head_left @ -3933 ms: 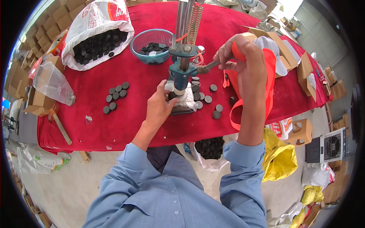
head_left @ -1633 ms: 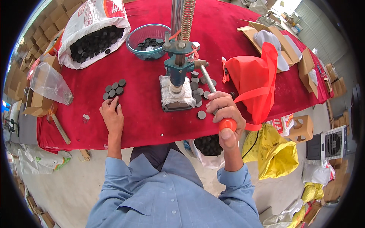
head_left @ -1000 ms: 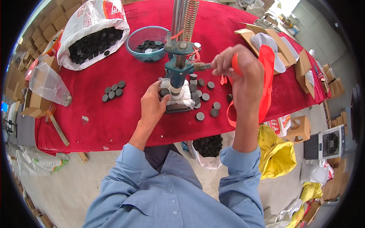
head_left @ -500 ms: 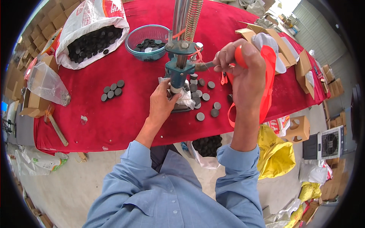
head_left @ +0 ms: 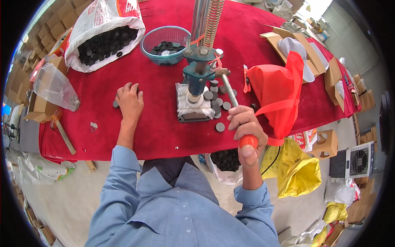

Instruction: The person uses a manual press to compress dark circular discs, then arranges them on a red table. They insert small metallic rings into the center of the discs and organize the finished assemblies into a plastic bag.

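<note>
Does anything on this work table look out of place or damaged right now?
A small pale patch stands out on the red cloth, left of the left hand; scrap or tear, I cannot tell. Right of the press, dark discs lie loosely scattered, one disc apart from the rest, which looks untidy.

A light-blue shirt (head_left: 164, 206) with small pale buttons (head_left: 186, 218) is worn.

Red cloth-covered table (head_left: 160, 133): a free lane runs between the left hand (head_left: 130, 103) and the teal metal press (head_left: 198, 74); rightward, round black discs (head_left: 220, 127) and a bright-red fabric bag (head_left: 271, 84) obstruct passage.
</note>
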`<state>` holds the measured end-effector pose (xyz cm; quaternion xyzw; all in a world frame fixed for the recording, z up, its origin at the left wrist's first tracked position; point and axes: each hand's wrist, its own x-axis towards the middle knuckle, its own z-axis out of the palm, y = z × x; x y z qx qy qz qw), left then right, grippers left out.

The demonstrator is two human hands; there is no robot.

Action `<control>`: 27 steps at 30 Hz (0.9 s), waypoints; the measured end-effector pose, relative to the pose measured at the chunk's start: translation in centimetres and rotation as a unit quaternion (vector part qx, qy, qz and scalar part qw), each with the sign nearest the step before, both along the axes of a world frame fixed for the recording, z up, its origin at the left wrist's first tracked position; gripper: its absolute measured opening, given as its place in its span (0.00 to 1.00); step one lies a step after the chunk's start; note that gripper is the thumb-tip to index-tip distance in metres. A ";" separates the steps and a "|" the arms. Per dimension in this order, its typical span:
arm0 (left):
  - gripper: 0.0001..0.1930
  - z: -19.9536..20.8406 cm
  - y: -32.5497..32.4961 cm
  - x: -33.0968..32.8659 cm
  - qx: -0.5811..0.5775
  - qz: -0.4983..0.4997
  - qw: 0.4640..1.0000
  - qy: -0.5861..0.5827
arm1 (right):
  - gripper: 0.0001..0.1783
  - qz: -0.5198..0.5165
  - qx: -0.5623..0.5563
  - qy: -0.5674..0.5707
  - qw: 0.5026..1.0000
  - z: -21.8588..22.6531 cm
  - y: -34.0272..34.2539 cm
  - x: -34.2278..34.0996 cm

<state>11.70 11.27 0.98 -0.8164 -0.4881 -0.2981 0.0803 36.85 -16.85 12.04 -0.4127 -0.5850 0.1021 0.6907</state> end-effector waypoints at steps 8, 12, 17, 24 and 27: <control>0.20 -1.5 1.7 -1.4 -0.023 -0.065 0.997 -0.018 | 0.27 0.016 0.035 0.007 0.999 -1.3 0.8 -0.1; 0.21 -0.8 -1.4 0.3 -0.062 -0.131 0.979 -0.140 | 0.26 -0.025 0.048 0.052 0.997 -2.9 0.0 -1.6; 0.30 1.3 -6.9 4.9 -0.195 -0.202 0.932 -0.229 | 0.28 0.000 -0.005 0.005 1.000 0.1 -0.1 -0.1; 0.33 1.5 -9.0 8.4 -0.184 -0.224 0.926 -0.240 | 0.26 0.063 -0.056 0.038 0.996 8.0 4.1 2.8; 0.33 1.8 -9.1 9.0 -0.201 -0.239 0.914 -0.260 | 0.27 0.043 -0.100 0.098 0.989 10.8 5.6 2.9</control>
